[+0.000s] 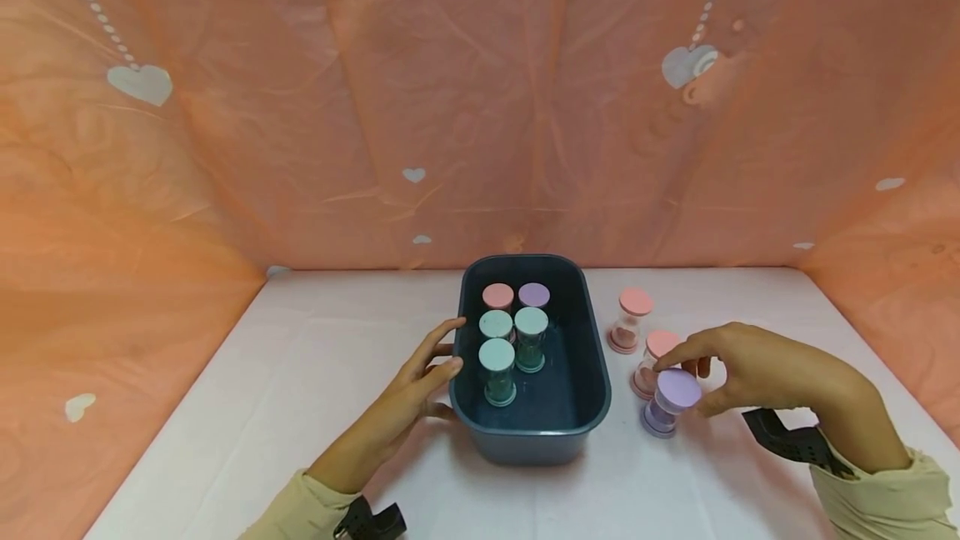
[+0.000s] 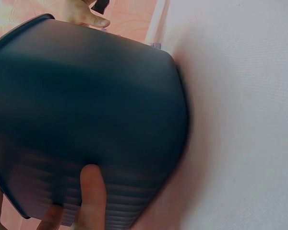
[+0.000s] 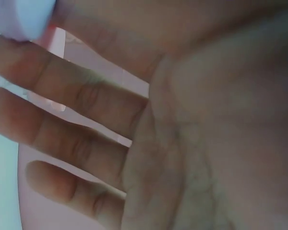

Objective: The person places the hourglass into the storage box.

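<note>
My right hand (image 1: 757,369) pinches a purple sand timer (image 1: 678,390) by its top cap between thumb and fingers, right of the bin. In the right wrist view its pale purple cap (image 3: 24,19) shows at the fingertips. Behind it on the table stand two pink sand timers, one close by (image 1: 663,343) and one farther back (image 1: 636,302). My left hand (image 1: 408,394) rests against the left side of the dark blue bin (image 1: 525,444), its fingers (image 2: 93,194) fairly straight on the outer wall. Inside stand several sand timers: mint ones (image 1: 498,369), a pink one (image 1: 498,297) and a purple one (image 1: 534,296).
The bin stands mid-table on a white cloth (image 1: 322,357), its right part showing bare floor. An orange sheet with pale hearts (image 1: 450,107) hangs behind and at both sides. Each wrist wears a black strap (image 1: 798,440).
</note>
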Motion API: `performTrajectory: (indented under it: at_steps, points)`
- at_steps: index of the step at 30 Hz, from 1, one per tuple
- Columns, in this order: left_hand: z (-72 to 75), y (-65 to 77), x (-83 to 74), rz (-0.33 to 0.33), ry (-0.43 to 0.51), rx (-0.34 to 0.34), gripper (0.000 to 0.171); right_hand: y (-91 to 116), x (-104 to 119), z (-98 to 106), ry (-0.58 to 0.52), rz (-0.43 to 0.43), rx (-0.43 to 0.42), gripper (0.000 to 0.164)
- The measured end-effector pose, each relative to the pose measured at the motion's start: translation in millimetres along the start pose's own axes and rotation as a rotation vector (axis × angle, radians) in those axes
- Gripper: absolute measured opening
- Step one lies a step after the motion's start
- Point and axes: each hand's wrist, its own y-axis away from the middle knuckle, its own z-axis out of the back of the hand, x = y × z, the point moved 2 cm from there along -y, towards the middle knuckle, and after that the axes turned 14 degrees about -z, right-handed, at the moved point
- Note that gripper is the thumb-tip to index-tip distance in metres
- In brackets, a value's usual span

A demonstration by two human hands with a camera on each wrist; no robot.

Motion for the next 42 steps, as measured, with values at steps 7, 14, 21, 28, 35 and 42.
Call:
performTrajectory:
  at_steps: [7,14,21,28,35,42]
  points:
    - [-1.3,0.1,-0.7,0.001,-0.002,-0.003,0.054,0.5,0.2,-0.8,0.003,-0.041,0.015,0.051]
    - [-1.5,0.1,-1.4,-0.003,0.006,-0.005,0.054,-0.8,0.5,0.6,0.018,-0.031,-0.001,0.048]
    - [-1.1,0.1,-1.0,0.004,-0.004,-0.01,0.053,-0.5,0.7,0.4,0.024,-0.012,-0.006,0.046]
    - [-1.4,0.1,-0.7,0.006,0.0,-0.011,0.053,0.9,0.5,0.6,0.009,0.028,-0.024,0.044]
    - [-1.0,-0.1,-0.9,0.006,0.0,-0.005,0.052,4.0,2.1,3.5,-0.018,0.022,-0.037,0.045]
    - [-0.6,-0.1,-0.6,0.004,-0.008,0.005,0.052,7.9,3.7,6.2,-0.05,0.029,-0.047,0.046]
